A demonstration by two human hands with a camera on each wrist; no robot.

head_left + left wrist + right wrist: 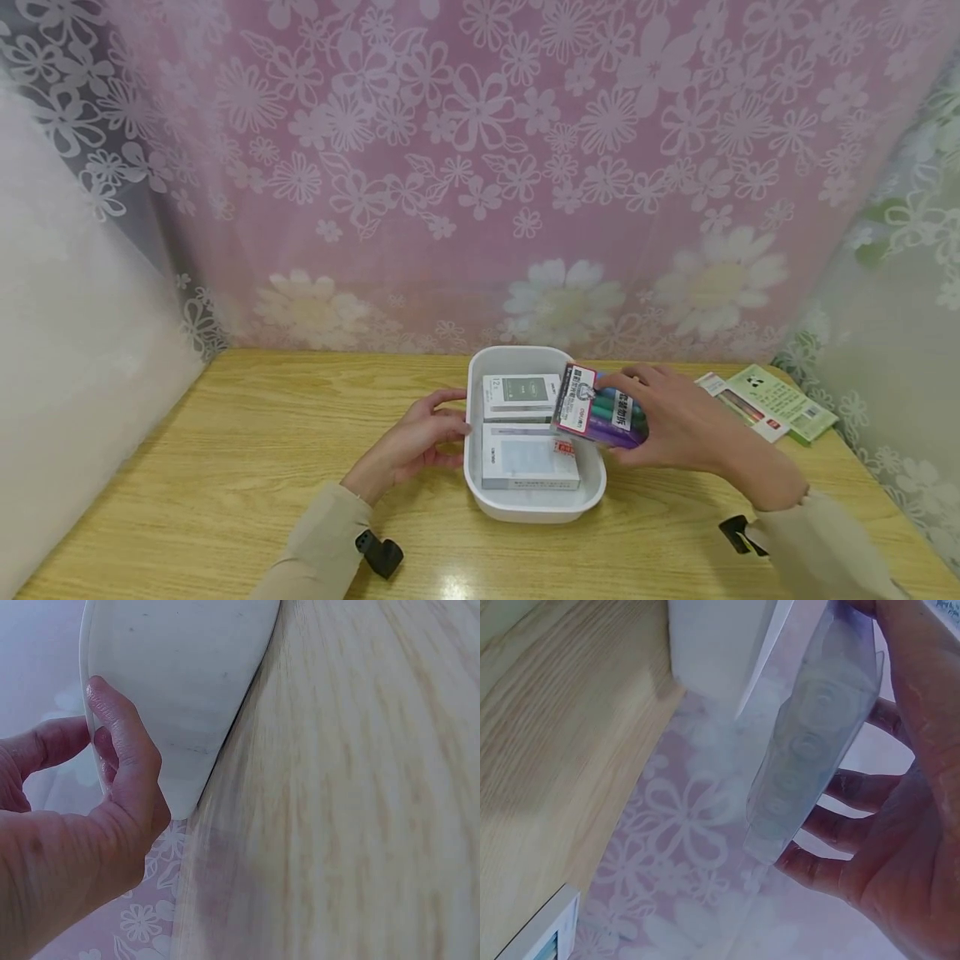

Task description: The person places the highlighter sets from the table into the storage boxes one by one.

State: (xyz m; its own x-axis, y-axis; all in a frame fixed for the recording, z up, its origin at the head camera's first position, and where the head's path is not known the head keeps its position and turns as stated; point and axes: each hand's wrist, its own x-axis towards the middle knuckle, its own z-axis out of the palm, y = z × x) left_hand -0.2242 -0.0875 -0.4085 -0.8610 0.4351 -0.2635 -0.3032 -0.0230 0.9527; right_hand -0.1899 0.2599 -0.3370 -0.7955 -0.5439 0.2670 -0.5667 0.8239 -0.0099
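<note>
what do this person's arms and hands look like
The left hand and right hand are bare, no gloves showing. The left sleeve and right sleeve are plain beige. A small black gadget sits by the left one; another gadget, black with a yellowish streak, by the right.

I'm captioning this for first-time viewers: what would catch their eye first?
Probably the colourful clear pack, held in the right hand at the right edge of the white container, stands out first. Next comes the pink flowered backdrop, filling most of the head view above the wooden table.

L grip (420, 437) pinching; R grip (678, 421) curled, fingers (840, 827) sl. apart.
</note>
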